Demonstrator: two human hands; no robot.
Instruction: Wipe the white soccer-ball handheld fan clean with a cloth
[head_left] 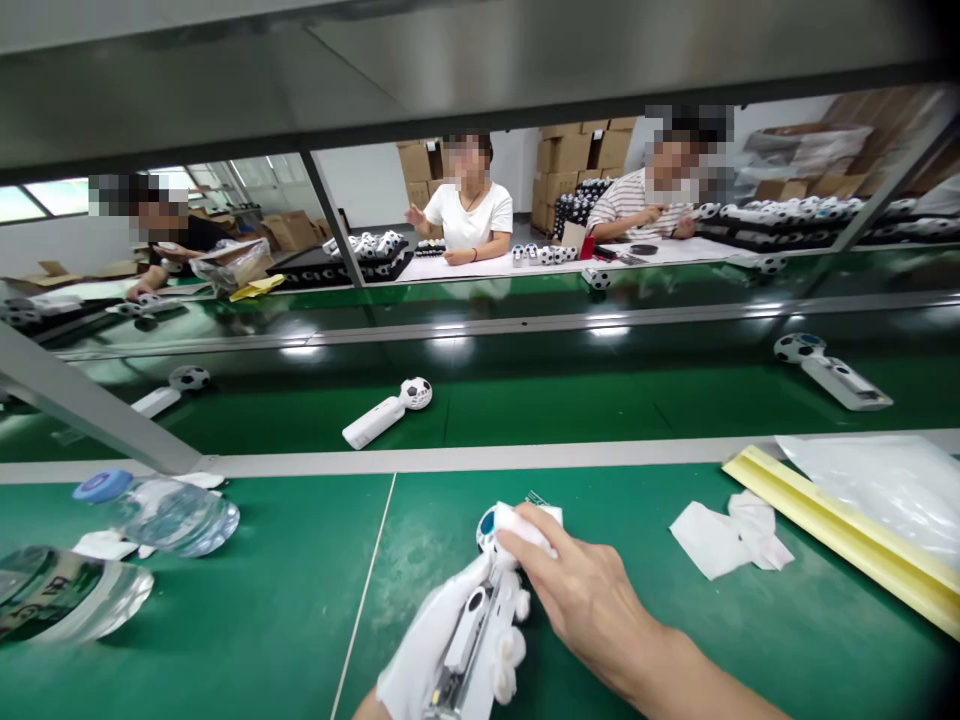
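Observation:
My left hand (435, 625), in a white glove, is wrapped round the body of a white handheld device with a football-patterned head (486, 528). A slot along the device's white body (466, 635) faces up, with dark and metallic parts showing at its lower end. In my bare right hand (592, 595) a folded white wipe (521, 528) is pinched and pressed against the ball head, hiding most of it. A small piece with green-and-white print shows just behind the wipe; I cannot make out what it is.
Similar ball-headed devices (379, 420) lie on the green conveyor belt (525, 400) ahead. Crumpled wipes (709, 540), a yellow channel-shaped strip (847, 535) and a plastic bag (885, 485) are at right. Two water bottles (176, 515) lie at left. Several co-workers sit across the belt.

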